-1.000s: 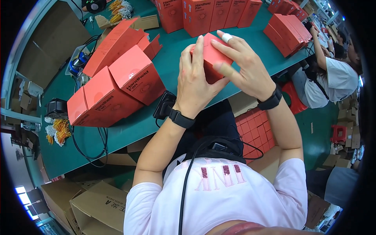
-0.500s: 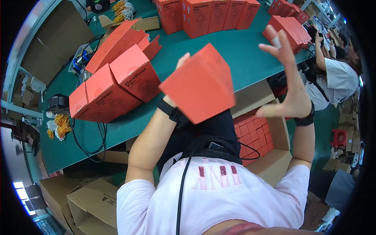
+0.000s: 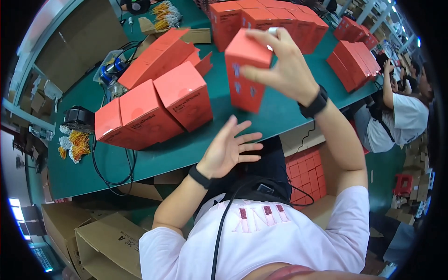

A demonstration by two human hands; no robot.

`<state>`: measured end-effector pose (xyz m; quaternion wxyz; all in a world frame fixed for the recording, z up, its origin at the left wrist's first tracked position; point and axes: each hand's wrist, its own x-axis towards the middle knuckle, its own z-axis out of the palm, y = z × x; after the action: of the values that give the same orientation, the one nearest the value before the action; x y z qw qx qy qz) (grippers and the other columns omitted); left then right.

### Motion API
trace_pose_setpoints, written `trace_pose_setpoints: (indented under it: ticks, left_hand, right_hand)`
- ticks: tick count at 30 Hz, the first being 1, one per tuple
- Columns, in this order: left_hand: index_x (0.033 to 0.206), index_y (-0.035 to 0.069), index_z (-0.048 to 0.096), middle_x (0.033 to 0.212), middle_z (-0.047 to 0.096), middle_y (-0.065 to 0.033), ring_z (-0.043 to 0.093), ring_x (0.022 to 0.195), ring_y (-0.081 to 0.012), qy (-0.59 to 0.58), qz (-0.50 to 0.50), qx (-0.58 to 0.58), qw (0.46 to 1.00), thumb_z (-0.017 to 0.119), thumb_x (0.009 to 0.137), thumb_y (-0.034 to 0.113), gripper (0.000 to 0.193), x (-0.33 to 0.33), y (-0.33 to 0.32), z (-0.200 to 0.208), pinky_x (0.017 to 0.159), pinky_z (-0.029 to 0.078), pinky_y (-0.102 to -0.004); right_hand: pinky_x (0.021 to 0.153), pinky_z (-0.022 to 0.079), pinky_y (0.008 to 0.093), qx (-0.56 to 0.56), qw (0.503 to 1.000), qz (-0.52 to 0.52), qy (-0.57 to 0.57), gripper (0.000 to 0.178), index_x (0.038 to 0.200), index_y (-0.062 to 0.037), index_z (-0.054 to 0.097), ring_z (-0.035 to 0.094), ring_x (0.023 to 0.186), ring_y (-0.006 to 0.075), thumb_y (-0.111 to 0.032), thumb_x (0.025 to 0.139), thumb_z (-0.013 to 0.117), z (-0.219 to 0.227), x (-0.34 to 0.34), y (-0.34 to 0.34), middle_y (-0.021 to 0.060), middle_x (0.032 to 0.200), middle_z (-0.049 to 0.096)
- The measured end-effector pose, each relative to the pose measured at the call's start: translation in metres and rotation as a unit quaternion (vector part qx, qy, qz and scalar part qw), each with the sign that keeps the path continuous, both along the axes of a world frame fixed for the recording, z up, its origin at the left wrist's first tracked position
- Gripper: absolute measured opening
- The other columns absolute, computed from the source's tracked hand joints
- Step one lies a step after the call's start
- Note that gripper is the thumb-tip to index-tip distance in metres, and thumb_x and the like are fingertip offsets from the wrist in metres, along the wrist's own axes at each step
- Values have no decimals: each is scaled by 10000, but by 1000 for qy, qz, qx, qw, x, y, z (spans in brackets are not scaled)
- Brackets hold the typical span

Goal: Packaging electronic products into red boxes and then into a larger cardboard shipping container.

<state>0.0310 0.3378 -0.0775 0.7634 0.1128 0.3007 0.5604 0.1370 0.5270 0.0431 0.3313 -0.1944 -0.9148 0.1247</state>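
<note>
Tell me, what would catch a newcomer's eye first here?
Probably the red box near the upper middle, grasped by the right hand, with the left hand open and empty below it. Three more red boxes lean in a row at left on the green table, near orange-and-white bundles at its left end.

Head-worn L cam, wide fisheye, faces down @ bench [image 3: 161,159], fairly nr.
</note>
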Motion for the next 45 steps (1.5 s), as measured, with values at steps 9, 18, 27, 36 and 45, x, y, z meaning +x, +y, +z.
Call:
trace_pose_setpoints:
  ticks: [9,18,27,36,45]
  left_hand:
    - [1389,-6,488,1258,610,-159,611,1144,-229,92,22,133,987,487,1046,324,475,-20,-43,5,973,509,-385]
    - [1364,-8,511,1253,616,-151,615,1128,-220,127,71,90,985,481,1051,320,454,-32,-73,-4,969,508,-380]
    - [1358,-15,523,1245,627,-146,617,1127,-212,244,88,98,961,536,1028,278,441,-9,-72,8,973,499,-359]
    - [1577,-4,23,1555,294,-277,458,1359,-329,237,92,83,964,727,900,292,1021,19,-40,-10,1112,379,-414]
    - [1327,0,440,1308,552,-123,543,1199,-188,272,352,252,860,883,737,166,756,32,49,12,1021,436,-390]
  right_hand:
    - [1075,285,668,292,909,-296,-23,818,1401,-87,510,348,1388,402,-521,758,768,-80,-119,87,208,1420,464]
    - [1116,358,344,142,979,-109,97,815,1487,-48,394,422,1384,332,-355,839,782,-3,-88,1,253,1506,400]
    - [1113,388,377,77,960,233,-137,890,1481,-38,405,458,1341,348,-247,718,813,-19,-98,-29,204,1454,467]
    - [855,536,365,-549,826,18,125,460,1268,-99,620,665,1018,154,-426,945,601,-61,24,5,62,1151,692]
    - [941,527,402,-789,555,92,248,540,1415,-59,490,632,1121,247,-407,1003,501,-124,88,-53,140,1361,577]
